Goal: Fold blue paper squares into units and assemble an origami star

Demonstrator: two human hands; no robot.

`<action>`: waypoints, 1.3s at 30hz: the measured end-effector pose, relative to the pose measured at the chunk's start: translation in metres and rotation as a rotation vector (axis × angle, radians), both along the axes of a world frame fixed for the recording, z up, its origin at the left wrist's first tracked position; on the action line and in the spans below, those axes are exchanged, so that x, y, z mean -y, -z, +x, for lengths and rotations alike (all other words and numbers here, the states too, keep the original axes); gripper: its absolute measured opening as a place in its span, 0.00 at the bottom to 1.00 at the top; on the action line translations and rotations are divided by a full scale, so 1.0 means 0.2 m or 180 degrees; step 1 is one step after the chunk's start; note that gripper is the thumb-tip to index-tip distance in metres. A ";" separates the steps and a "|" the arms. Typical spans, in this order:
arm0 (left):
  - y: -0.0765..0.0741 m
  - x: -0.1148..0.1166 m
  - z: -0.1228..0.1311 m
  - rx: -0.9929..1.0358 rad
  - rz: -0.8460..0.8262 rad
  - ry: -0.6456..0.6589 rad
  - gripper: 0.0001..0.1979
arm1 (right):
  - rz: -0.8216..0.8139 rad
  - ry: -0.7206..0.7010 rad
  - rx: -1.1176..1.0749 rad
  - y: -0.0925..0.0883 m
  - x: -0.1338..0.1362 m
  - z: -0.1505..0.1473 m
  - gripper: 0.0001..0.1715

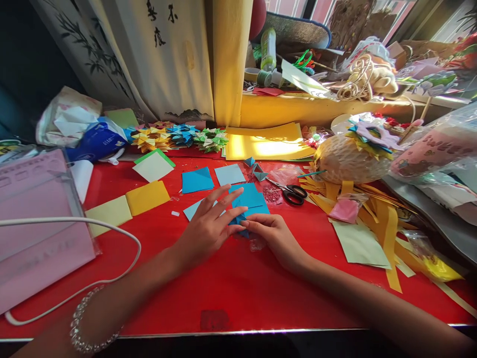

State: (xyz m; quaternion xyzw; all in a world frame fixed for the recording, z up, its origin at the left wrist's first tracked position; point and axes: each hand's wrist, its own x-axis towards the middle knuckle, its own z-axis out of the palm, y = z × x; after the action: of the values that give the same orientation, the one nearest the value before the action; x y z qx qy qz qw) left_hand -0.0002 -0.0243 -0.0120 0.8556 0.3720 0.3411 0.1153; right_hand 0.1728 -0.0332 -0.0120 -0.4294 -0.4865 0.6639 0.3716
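Brushed Chinese characters, 不 and 痕 among them, run down the pale curtain (pixel 167 64) at the back; the pink printed wrap (pixel 428 151) at right, under clear plastic, carries lettering that looks like "SWEET", while the white print on the blue packet (pixel 99 139) is too small to read. The counter (pixel 167 293) is glossy red, with a darker patch near its front edge. Sunlight falls from the window over a cluttered yellow ledge (pixel 316 110) and onto yellow sheets (pixel 261 141) below it. Between both sets of fingertips, in front of a blue square (pixel 253 196), is a small piece of folded blue paper (pixel 244 233): the right hand (pixel 278 233) pinches it between thumb and forefinger, and the left hand (pixel 208 219) grips it likewise, its other fingers spread. Black-handled scissors (pixel 294 194) lie just beyond
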 end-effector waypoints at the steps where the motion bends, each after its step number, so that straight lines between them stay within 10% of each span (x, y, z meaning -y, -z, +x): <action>1: 0.00 0.00 -0.01 -0.0148 0.0129 0.0094 0.14 | 0.0002 0.0001 -0.0014 0.00 0.00 0.00 0.12; 9: 0.00 0.00 -0.01 0.0007 -0.0213 0.0252 0.13 | -0.0027 -0.0154 -0.0020 0.02 0.02 0.03 0.16; 20: -0.05 0.00 0.00 0.1132 -0.2041 -0.0348 0.14 | 0.0033 -0.0013 0.0188 0.00 -0.02 0.01 0.20; 39: -0.02 0.00 -0.03 0.0265 -0.1947 -0.0082 0.24 | 0.0076 -0.0198 -0.0123 0.02 -0.04 0.02 0.19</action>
State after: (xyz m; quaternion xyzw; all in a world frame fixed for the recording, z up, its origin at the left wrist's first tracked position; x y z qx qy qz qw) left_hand -0.0052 -0.0244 -0.0071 0.7616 0.4632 0.2495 0.3783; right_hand 0.1769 -0.0252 -0.0163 -0.3967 -0.5002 0.6775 0.3652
